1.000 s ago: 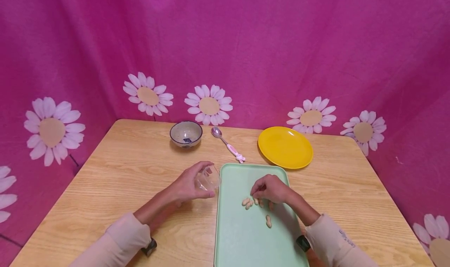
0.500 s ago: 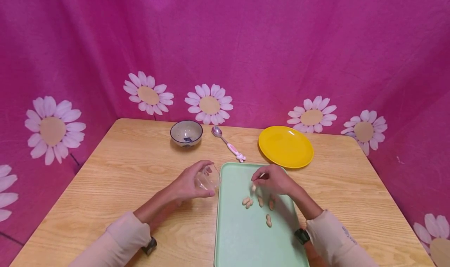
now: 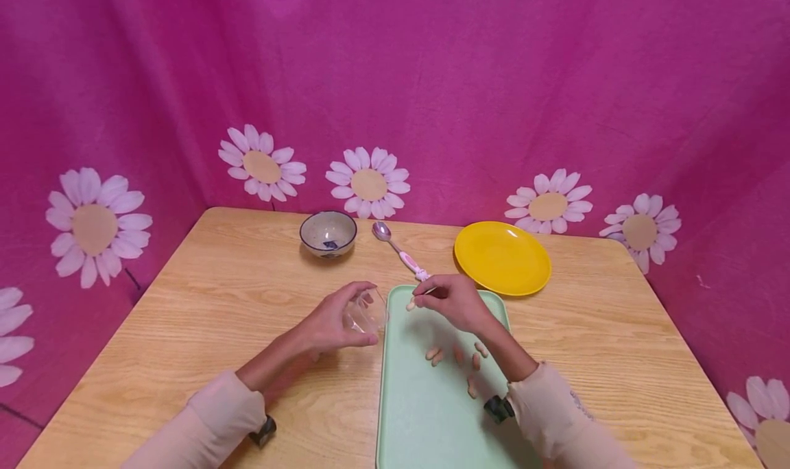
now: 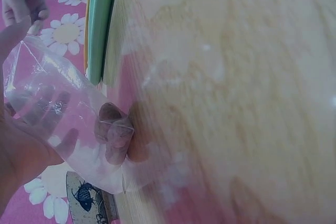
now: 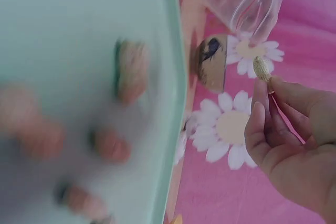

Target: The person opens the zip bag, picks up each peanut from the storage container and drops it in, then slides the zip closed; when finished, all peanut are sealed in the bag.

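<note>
My left hand (image 3: 333, 321) holds a clear plastic bag (image 4: 68, 77) by its mouth, left of the tray in the head view. Through the film, several peanuts (image 4: 116, 135) show at the bag's bottom. Between thumb and fingertips my right hand (image 3: 455, 303) pinches one unshelled peanut (image 5: 261, 68), above the far left part of the green tray (image 3: 404, 414). It is to the right of the bag and apart from it. Several more peanuts (image 3: 435, 356) lie on the tray beneath the right forearm, blurred in the right wrist view.
Behind the bag stands a patterned bowl (image 3: 328, 232). A spoon (image 3: 398, 249) with a pink rabbit handle lies beside it, its handle end close to the right hand. The yellow plate (image 3: 503, 260) is at the back right. A pink flowered cloth (image 3: 432, 99) hangs behind the table.
From the middle of the tray my right hand has lifted a peanut and carried it up and left toward the bag. The left hand and bag have stayed nearly still.
</note>
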A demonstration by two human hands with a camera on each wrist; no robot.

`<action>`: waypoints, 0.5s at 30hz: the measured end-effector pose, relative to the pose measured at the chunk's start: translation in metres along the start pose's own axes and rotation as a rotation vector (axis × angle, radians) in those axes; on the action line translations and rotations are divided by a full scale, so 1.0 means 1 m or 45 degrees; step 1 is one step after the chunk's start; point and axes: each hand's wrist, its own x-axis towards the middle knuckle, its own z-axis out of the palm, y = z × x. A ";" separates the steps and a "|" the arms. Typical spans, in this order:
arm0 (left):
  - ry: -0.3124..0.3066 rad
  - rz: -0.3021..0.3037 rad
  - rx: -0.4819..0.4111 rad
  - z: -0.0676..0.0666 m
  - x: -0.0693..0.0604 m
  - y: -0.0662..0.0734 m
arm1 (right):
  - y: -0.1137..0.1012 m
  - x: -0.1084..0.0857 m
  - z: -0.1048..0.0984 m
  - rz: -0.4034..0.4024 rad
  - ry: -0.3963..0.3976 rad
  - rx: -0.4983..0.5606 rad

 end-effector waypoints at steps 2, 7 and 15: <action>0.003 -0.004 -0.007 0.000 0.000 0.000 | -0.006 0.002 0.005 0.003 -0.006 0.039; 0.008 0.006 -0.004 0.000 0.000 0.000 | -0.014 0.009 0.017 -0.025 -0.039 0.041; -0.004 -0.003 -0.012 -0.001 0.001 0.000 | -0.023 0.015 0.037 -0.036 -0.034 0.007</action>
